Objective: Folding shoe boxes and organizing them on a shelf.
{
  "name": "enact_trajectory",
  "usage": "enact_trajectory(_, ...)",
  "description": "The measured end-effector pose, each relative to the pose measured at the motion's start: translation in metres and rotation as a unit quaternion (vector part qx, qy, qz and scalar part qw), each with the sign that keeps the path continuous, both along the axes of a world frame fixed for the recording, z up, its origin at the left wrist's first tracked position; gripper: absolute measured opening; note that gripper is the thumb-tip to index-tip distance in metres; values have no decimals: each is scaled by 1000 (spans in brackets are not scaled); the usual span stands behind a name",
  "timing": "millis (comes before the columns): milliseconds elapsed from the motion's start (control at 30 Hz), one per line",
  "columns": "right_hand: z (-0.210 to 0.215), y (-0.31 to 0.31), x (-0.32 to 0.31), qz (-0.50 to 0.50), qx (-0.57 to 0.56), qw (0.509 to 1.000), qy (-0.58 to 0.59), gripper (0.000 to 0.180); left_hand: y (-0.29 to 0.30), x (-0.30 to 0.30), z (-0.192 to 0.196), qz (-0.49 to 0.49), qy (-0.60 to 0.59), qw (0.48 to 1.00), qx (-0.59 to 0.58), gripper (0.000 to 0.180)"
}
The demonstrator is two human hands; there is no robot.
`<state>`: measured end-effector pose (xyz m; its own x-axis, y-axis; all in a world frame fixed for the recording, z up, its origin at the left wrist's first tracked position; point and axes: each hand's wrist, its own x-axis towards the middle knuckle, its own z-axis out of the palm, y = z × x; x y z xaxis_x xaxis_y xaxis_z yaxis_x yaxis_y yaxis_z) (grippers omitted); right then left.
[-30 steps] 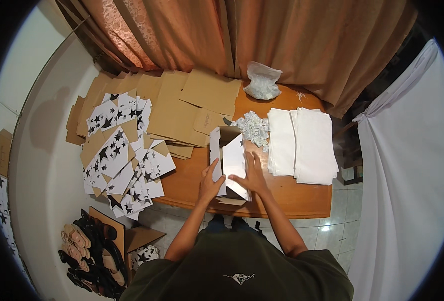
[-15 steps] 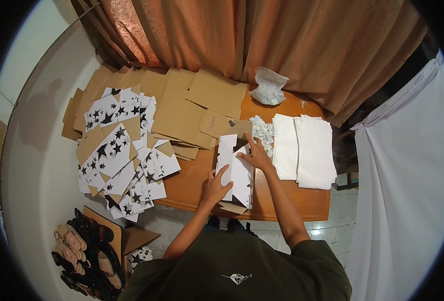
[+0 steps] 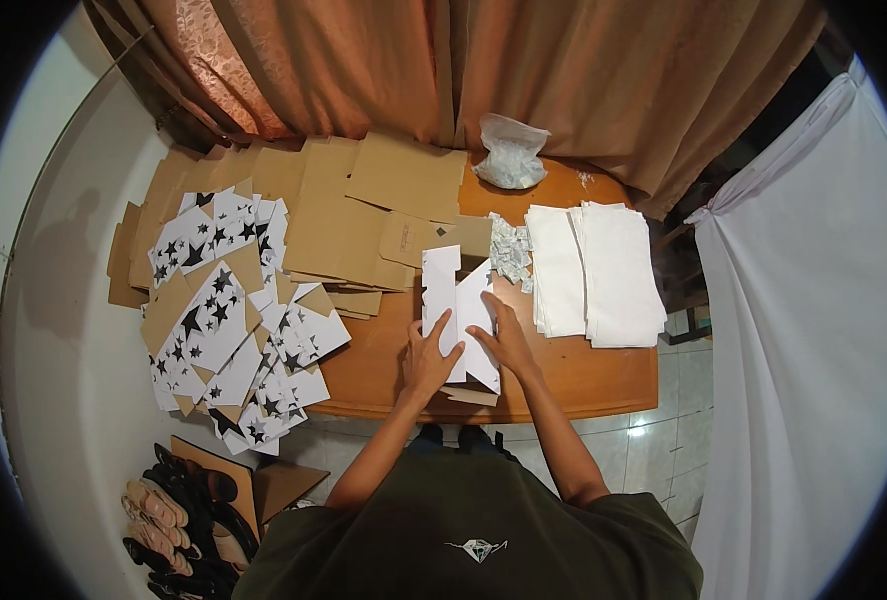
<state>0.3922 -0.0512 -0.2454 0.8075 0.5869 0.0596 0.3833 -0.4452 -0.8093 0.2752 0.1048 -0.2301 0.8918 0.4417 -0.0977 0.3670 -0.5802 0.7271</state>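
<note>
In front of me at the table's front edge is a partly folded white cardboard box (image 3: 475, 365), with black star print showing at its edges. My left hand (image 3: 431, 358) grips its left side, thumb on the white panel. My right hand (image 3: 504, 342) holds its right side, with thumb and fingers pressing on the slanted white flap. A tall white flap (image 3: 441, 268) stands out at the far left of the box. Brown cardboard (image 3: 470, 396) shows at its near end.
Star-printed sheets (image 3: 203, 330) lie heaped on the left, beside brown cardboard pieces (image 3: 328, 215). Small packets (image 3: 509, 250) lie beyond the box, near white paper stacks (image 3: 621, 285). A clear plastic bag (image 3: 511, 155) sits at the back. Shoes (image 3: 178, 520) are at lower left.
My right hand has come nearer to me and down the box's right side, onto the slanted flap. My left hand stays on the left side. The whole view has shifted slightly.
</note>
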Motion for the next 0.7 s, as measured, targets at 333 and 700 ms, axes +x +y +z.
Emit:
enact_trajectory(333,-22,-6,-17,-53,-21,996,62,76,4,-3,-34,-58,19,997,44,66)
enact_trajectory(700,-17,-22,-17,10,-16,999,51,81,6,9,-30,-40,46,998,-16,74)
